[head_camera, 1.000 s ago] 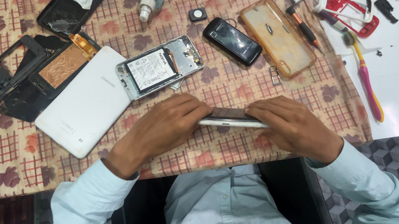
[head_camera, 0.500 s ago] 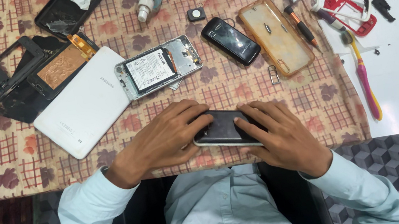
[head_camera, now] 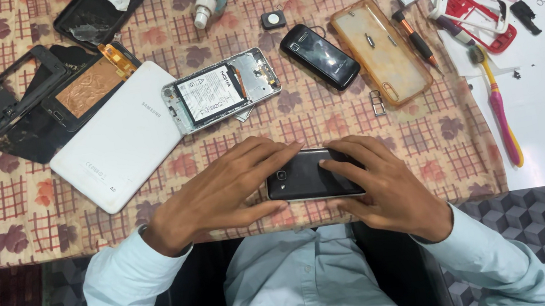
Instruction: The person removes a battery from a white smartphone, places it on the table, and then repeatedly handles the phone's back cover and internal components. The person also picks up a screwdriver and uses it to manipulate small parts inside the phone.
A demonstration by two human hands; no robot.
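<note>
While 1 second ago it stood on edge, the black phone (head_camera: 307, 176) now lies flat, gripped by the left hand (head_camera: 221, 191) and right hand (head_camera: 382, 184).

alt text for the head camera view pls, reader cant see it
Both hands, left hand and right hand, hold a dark phone back-side up at the near edge of a patterned tablecloth. Beyond lie a white tablet, an opened phone, a small black phone and an orange case.
</note>
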